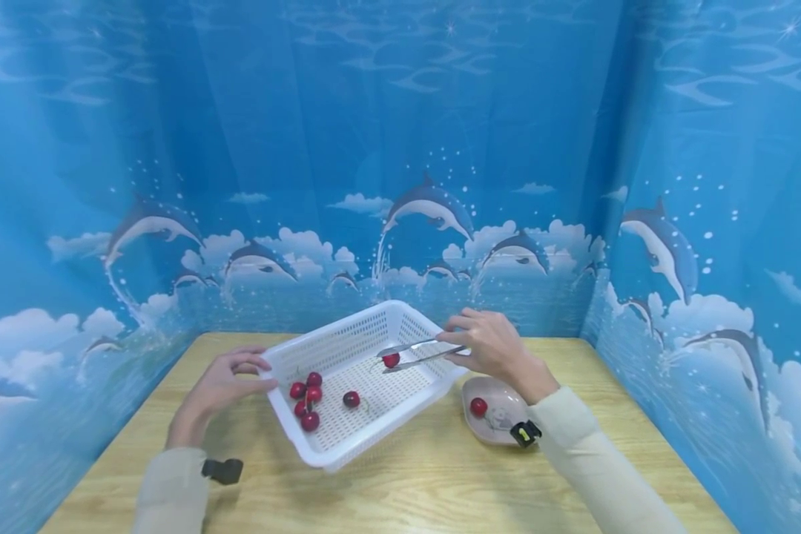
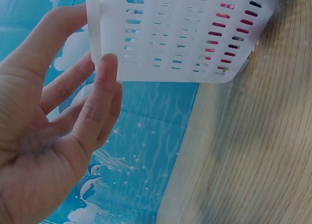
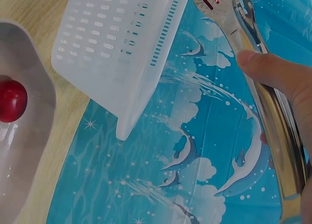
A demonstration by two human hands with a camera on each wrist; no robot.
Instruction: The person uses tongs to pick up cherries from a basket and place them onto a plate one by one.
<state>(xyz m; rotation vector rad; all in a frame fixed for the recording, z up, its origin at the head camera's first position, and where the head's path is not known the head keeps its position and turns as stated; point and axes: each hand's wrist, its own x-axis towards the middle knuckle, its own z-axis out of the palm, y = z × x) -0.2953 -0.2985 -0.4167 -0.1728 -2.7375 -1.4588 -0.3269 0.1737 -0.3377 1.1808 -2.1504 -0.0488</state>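
Note:
My left hand [image 1: 230, 380] grips the left rim of a white perforated plastic basket [image 1: 367, 443]; in the left wrist view its fingertips [image 2: 106, 68] pinch that rim. Several dark red cherries cluster at the basket's left end, and one cherry [image 1: 351, 399] lies apart on its floor. Metal tongs [image 1: 434, 357] are held in my right hand [image 1: 487, 343], above the basket's right part. Between the tong tips is a red cherry [image 1: 391, 360] with its stem. In the right wrist view the thumb [image 3: 273, 70] presses along the tongs, whose slotted head reaches past the basket's edge.
To the right of the basket, a small pale dish [image 1: 500, 397] sits under my right wrist with one cherry [image 1: 478, 406] in it. A wood-grain table [image 1: 400, 497] carries everything. Blue dolphin-print curtains [image 1: 347, 185] enclose its back and sides.

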